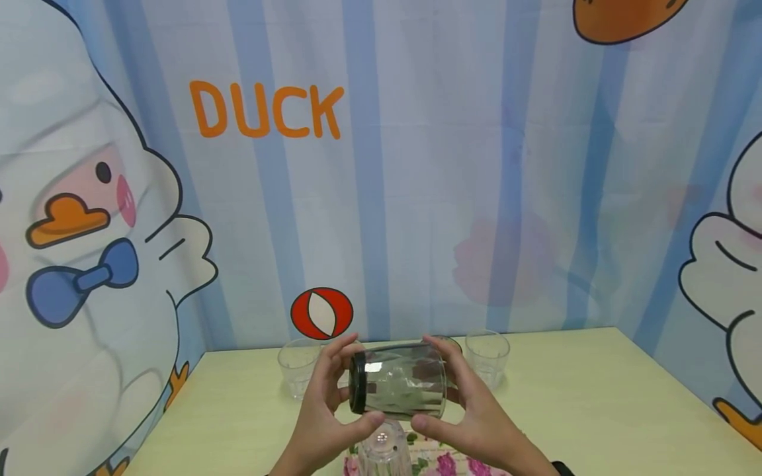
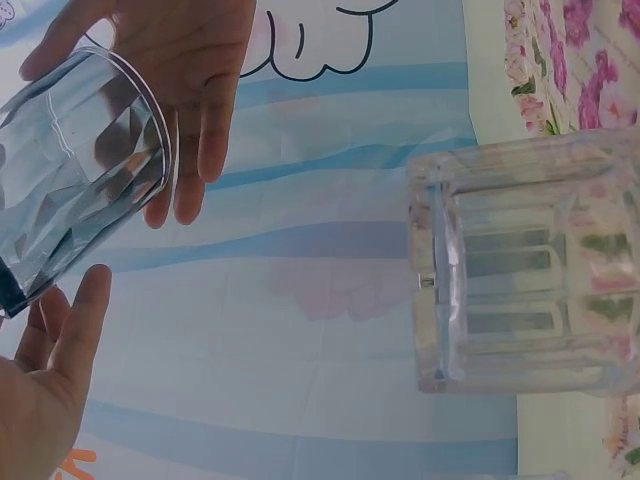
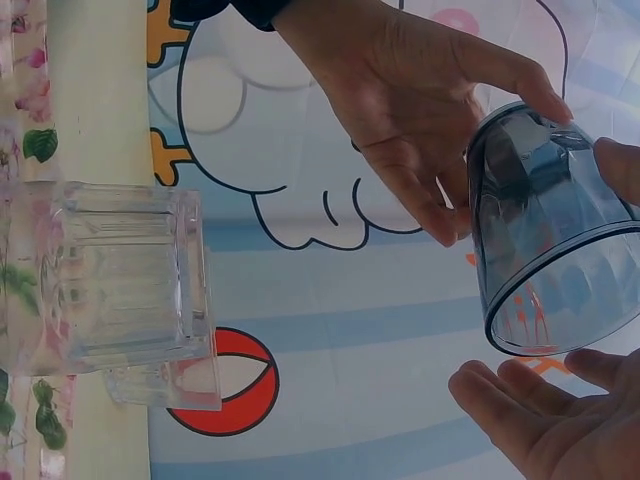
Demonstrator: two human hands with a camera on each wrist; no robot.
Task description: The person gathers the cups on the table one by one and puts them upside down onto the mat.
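Note:
A grey-tinted drinking glass point(image 1: 405, 382) lies sideways in the air between both hands, its dark end toward the left and its wider rim toward the right. My left hand point(image 1: 320, 416) holds the dark end between thumb and fingers. At the rim end, my right hand point(image 1: 476, 416) grips the glass in the same way. The faceted wall of the tinted glass point(image 2: 85, 150) shows in the left wrist view. Below the hands, a clear glass point(image 1: 384, 453) stands upside down on a floral mat point(image 1: 446, 464); its thick base appears large in both wrist views.
Clear glasses stand toward the back of the pale yellow table point(image 1: 595, 396), one at left point(image 1: 297, 367) and one at right point(image 1: 488, 360). Behind the right fingers, a dark-rimmed item point(image 1: 454, 344) is mostly hidden. A printed curtain point(image 1: 417, 165) hangs behind the table.

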